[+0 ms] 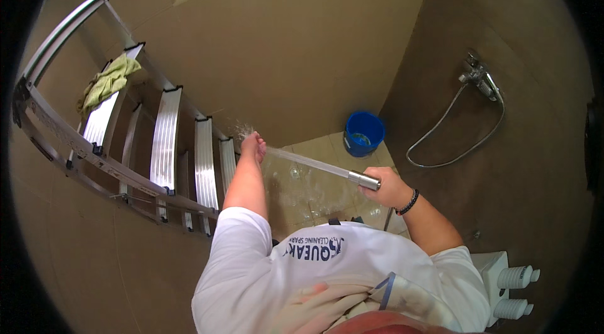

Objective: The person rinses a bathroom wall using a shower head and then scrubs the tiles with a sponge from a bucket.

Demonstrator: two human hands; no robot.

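My right hand (391, 187) grips a short silver cylindrical shower head (365, 180). From its end a straight jet of water (308, 161) runs left to my left hand (253, 146), where it splashes. The fingers of my left hand look curled in; whether anything is inside them I cannot make out. A thin dark hose (388, 219) hangs below my right hand. Close to my left hand, on its left, stands an aluminium stepladder (204, 161). A yellow-green cloth (112, 82) lies over one of its upper steps.
A blue bucket (364, 134) with some liquid stands in the far corner on wet floor tiles (296, 189). On the right wall are a chrome mixer tap (481, 79) and a looping metal hose (434, 164). White bottles (516, 277) sit in a holder at the lower right.
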